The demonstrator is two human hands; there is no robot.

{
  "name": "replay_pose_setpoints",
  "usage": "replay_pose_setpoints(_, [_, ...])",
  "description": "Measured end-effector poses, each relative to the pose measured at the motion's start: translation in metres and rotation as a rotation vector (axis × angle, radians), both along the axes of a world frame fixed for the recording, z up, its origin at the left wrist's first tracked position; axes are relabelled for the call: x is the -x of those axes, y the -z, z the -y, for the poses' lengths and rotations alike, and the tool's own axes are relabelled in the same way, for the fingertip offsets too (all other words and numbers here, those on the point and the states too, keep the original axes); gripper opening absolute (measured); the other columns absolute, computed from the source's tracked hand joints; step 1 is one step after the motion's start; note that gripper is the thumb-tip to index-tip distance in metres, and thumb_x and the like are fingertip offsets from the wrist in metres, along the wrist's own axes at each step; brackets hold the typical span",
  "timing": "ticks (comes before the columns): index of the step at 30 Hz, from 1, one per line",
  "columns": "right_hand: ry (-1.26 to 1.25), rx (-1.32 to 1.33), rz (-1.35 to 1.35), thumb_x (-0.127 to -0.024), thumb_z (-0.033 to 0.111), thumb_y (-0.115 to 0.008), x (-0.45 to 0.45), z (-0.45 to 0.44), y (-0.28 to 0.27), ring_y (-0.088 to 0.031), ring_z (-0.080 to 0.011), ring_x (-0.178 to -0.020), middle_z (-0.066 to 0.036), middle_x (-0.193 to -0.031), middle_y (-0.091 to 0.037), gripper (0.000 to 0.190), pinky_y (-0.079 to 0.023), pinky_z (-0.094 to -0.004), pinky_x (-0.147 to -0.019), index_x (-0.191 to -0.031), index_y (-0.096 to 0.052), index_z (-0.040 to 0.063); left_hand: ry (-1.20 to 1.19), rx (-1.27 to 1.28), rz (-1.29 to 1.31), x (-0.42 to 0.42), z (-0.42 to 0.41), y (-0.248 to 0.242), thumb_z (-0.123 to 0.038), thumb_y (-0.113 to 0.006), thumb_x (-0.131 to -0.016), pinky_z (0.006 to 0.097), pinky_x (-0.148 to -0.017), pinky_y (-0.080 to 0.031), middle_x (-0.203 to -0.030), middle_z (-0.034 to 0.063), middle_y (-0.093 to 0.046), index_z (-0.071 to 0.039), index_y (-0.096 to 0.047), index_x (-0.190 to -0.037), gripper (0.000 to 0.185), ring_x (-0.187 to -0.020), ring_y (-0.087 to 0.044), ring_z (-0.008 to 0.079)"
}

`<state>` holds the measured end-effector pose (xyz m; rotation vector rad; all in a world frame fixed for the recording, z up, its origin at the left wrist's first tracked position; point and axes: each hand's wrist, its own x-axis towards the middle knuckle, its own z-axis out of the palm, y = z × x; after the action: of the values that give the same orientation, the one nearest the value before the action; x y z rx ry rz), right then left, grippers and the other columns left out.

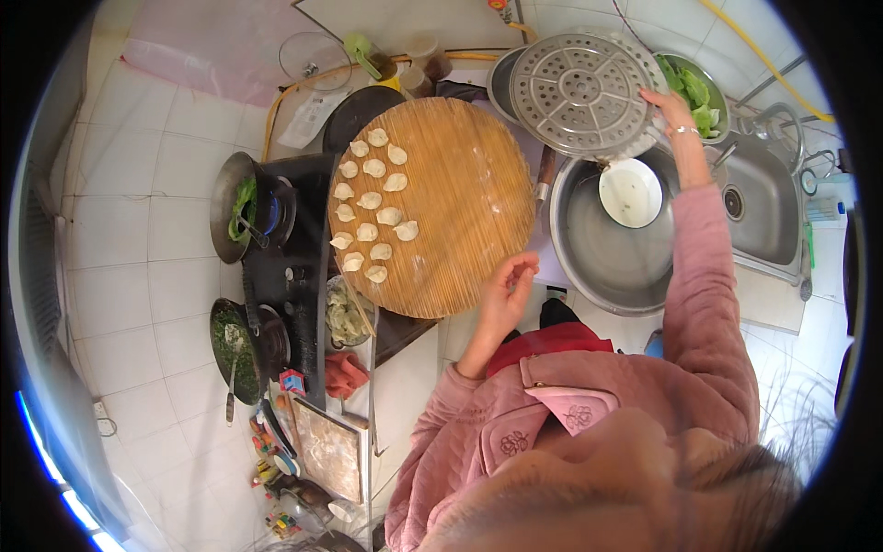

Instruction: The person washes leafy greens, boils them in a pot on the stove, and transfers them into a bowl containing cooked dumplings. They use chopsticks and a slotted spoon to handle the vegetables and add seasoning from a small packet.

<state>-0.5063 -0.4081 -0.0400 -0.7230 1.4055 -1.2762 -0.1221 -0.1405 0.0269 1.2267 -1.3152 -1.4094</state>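
Observation:
My right hand (pixel 669 109), with a bracelet at the wrist, grips the right rim of a perforated metal steamer tray (pixel 586 93). The tray is over a metal pan (pixel 502 86) and above the back of a large steel basin (pixel 614 276), which holds a white enamel bowl (pixel 630 194). My left hand (pixel 509 286) is empty, fingers loosely curled, by the front right edge of a round wooden board (pixel 455 200). Several folded dumplings (pixel 369 200) lie on the board's left side. A wooden-handled tool (pixel 545 172) lies between board and basin.
At the right is a steel sink (pixel 762 214); behind it stands a bowl of leafy greens (pixel 693 93). On the left, a wok with greens (pixel 224 207) is beside a blue burner flame, and a pan of chopped greens (pixel 231 345) sits nearer. A floured board (pixel 328 448) lies front left.

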Motion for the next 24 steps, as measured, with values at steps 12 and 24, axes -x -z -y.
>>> replay_pose_setpoints(12, [0.177,-0.017,-0.117,-0.074,0.025,-0.070,-0.038,-0.247,-0.048,-0.054,-0.0098,-0.081,-0.002,-0.094,-0.061,0.042,-0.039,-0.0269,-0.068,-0.107,-0.058,0.001,-0.111,-0.101,-0.333,0.026,0.052,0.003,-0.009,-0.059,-0.083,0.0262,-0.063,-0.050,-0.100,0.0109,-0.053,-0.001,-0.041,-0.111,0.034,-0.078,-0.056,0.0144])
replay_pose_setpoints(24, [0.326,-0.038,0.023,-0.083,0.024,-0.062,0.045,-0.363,-0.079,-0.054,-0.0208,-0.102,-0.012,-0.113,-0.056,0.045,-0.045,-0.0312,-0.085,-0.118,-0.052,-0.003,-0.065,-0.147,-0.640,0.050,-0.004,0.008,0.006,-0.054,-0.075,0.0273,-0.051,-0.048,-0.090,0.0073,-0.049,-0.001,-0.049,-0.095,0.022,-0.066,-0.054,0.0150])
